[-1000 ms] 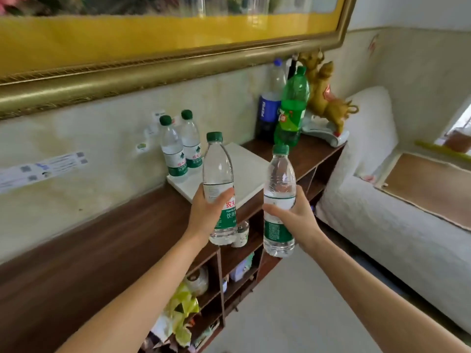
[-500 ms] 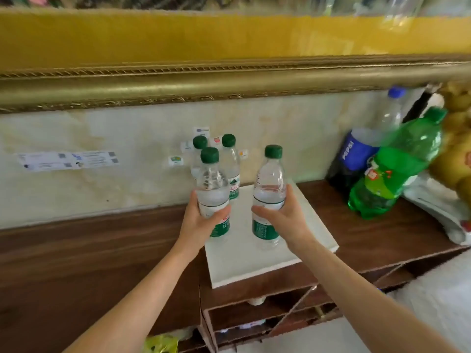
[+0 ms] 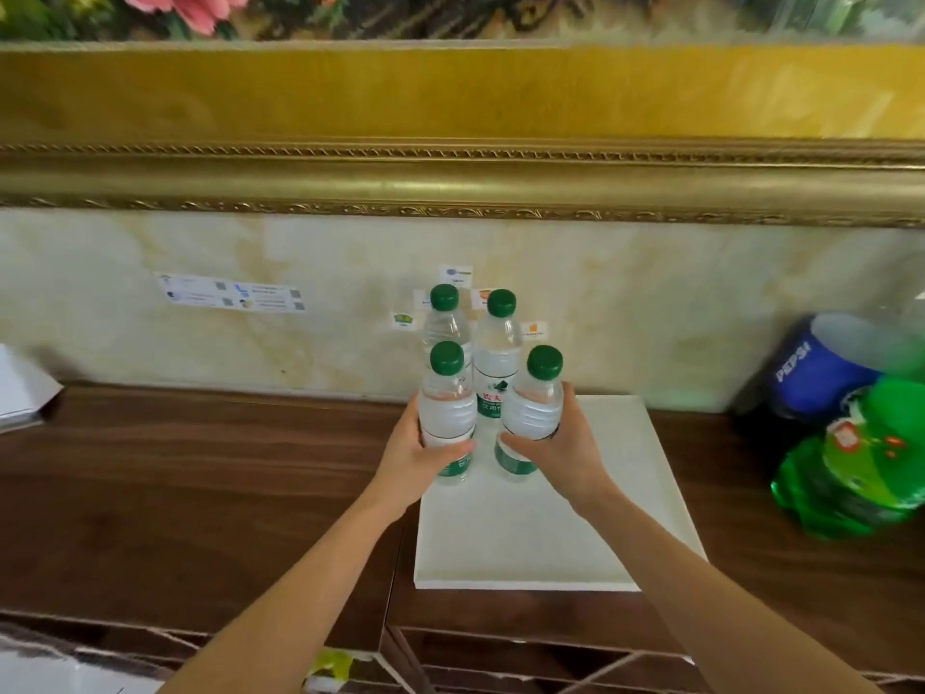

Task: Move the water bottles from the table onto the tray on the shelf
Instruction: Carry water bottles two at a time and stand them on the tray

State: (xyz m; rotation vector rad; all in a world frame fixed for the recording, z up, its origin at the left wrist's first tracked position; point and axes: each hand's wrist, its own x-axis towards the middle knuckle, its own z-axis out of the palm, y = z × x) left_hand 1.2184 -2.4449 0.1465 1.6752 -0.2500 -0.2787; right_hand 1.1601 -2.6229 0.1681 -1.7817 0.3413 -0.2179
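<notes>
On the white tray [image 3: 550, 533] on the shelf [image 3: 200, 468]: two bottles [image 3: 495, 363] already standing at the back. Left hand [image 3: 418, 460] and right hand [image 3: 565, 453] each wrapped around one more bottle, nearly set down. Table out of sight.

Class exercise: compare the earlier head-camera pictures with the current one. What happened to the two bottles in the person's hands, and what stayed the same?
The left hand and right hand carried their water bottles, left bottle and right bottle, forward from in front of the shelf to the white tray, just before the two back bottles. Both grips are unchanged; nothing was released. The back bottles and the soda bottles stayed put.
</notes>
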